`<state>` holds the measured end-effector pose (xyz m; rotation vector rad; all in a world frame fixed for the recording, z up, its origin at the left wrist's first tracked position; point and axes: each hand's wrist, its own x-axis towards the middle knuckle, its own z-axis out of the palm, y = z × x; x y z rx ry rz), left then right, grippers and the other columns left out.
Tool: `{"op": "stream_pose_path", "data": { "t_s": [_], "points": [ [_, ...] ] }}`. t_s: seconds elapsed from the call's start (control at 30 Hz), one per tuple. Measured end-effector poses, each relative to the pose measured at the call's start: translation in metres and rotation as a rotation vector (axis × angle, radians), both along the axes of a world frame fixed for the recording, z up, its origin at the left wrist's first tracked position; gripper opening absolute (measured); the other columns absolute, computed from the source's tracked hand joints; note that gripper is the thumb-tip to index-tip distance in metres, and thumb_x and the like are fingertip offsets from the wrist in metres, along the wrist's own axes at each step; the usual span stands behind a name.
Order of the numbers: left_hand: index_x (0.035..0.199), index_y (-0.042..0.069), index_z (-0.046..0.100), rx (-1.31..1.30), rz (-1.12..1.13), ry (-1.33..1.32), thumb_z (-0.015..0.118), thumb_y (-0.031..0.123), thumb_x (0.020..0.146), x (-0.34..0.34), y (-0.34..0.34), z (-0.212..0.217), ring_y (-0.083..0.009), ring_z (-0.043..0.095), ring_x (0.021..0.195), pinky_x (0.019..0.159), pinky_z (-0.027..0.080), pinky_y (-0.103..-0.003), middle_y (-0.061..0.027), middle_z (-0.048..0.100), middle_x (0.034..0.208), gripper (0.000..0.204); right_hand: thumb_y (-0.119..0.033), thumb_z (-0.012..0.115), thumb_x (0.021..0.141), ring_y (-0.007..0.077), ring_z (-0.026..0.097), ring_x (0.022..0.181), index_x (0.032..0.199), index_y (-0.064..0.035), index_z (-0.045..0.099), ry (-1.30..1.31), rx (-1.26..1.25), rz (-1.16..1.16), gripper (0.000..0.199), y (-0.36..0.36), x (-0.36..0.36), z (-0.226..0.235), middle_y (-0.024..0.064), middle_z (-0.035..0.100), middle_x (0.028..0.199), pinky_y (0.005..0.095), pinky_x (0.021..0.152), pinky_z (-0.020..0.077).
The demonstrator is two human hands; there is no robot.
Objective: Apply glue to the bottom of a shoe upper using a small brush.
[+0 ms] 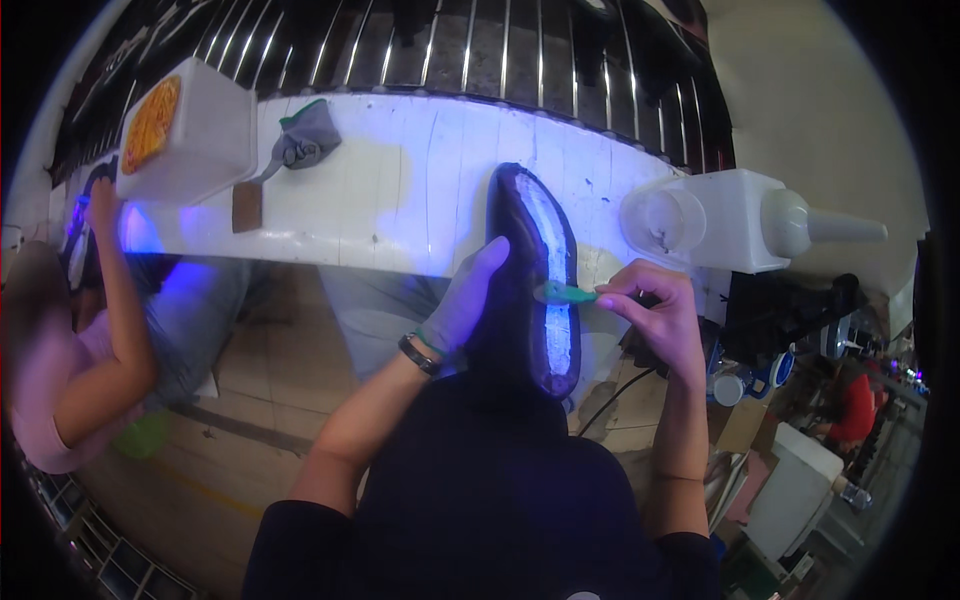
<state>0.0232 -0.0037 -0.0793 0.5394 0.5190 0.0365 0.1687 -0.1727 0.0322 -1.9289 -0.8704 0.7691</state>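
The gloved left hand wraps the side of a dark shoe, sole up, fingers clamped on it. The right hand pinches a green brush, its tip touching the sole just left of those fingers.

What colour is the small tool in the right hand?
Green, seen in the head view: the tool in the right hand.

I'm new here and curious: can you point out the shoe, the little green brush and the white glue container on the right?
shoe point(520, 290): head view, on its dark side wall.
green brush point(562, 293): head view, on its green head over the sole.
white container point(725, 225): head view, on its flat top.
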Motion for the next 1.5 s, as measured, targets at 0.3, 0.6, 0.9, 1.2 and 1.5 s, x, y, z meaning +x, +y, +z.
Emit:
{"op": "stream_pose_path", "data": {
  "t_s": [0.3, 0.6, 0.9, 1.2, 1.5],
  "points": [
    [0.127, -0.002, 0.055, 0.072, -0.050, -0.044, 0.050, 0.041, 0.099, -0.003, 0.001, -0.006, -0.0120, 0.057, 0.105, 0.093, 0.046, -0.028, -0.0066, 0.061, 0.118, 0.051, -0.018, 0.079, 0.079, 0.0089, 0.042, 0.053, 0.079, -0.0028, 0.072, -0.228, -0.112, -0.038, 0.017, 0.038, 0.023, -0.025, 0.0039, 0.059, 0.063, 0.0276, 0.050, 0.0331],
    [0.126, -0.002, 0.055, 0.086, -0.065, -0.043, 0.052, 0.045, 0.097, -0.002, 0.002, 0.010, -0.0128, 0.057, 0.104, 0.093, 0.046, -0.029, -0.0072, 0.061, 0.117, 0.056, -0.031, 0.079, 0.078, 0.0090, 0.037, 0.047, 0.076, -0.0034, 0.071, -0.330, -0.221, -0.015, 0.029, 0.086, 0.076, -0.072, 0.0027, 0.050, 0.050, 0.0307, 0.046, 0.0276],
    [0.126, -0.002, 0.054, 0.217, -0.096, -0.033, 0.046, 0.045, 0.099, -0.003, 0.004, 0.004, -0.0127, 0.062, 0.097, 0.088, 0.050, -0.028, -0.0081, 0.063, 0.111, 0.055, -0.014, 0.077, 0.081, 0.0034, 0.044, 0.062, 0.078, -0.0002, 0.071, 0.085, -0.212, 0.275, 0.016, 0.082, 0.089, -0.042, -0.0040, 0.060, 0.067, 0.0227, 0.056, 0.0328],
    [0.121, -0.001, 0.058, 0.102, -0.070, -0.017, 0.051, 0.046, 0.097, -0.004, 0.001, -0.006, -0.0103, 0.057, 0.096, 0.090, 0.046, -0.028, -0.0044, 0.061, 0.107, 0.053, -0.012, 0.080, 0.076, 0.0059, 0.048, 0.062, 0.078, -0.0003, 0.072, 0.026, -0.284, 0.344, 0.014, 0.046, 0.066, -0.006, -0.0005, 0.061, 0.069, 0.0237, 0.056, 0.0350],
    [0.118, 0.001, 0.058, 0.101, -0.014, -0.013, 0.054, 0.044, 0.096, 0.001, -0.002, -0.001, -0.0094, 0.057, 0.090, 0.084, 0.048, -0.027, -0.0021, 0.061, 0.103, 0.048, -0.010, 0.079, 0.077, 0.0096, 0.060, 0.070, 0.077, 0.0011, 0.071, 0.243, -0.090, 0.373, 0.014, 0.008, 0.025, 0.004, 0.0052, 0.065, 0.071, 0.0273, 0.064, 0.0461]
  ]
}}
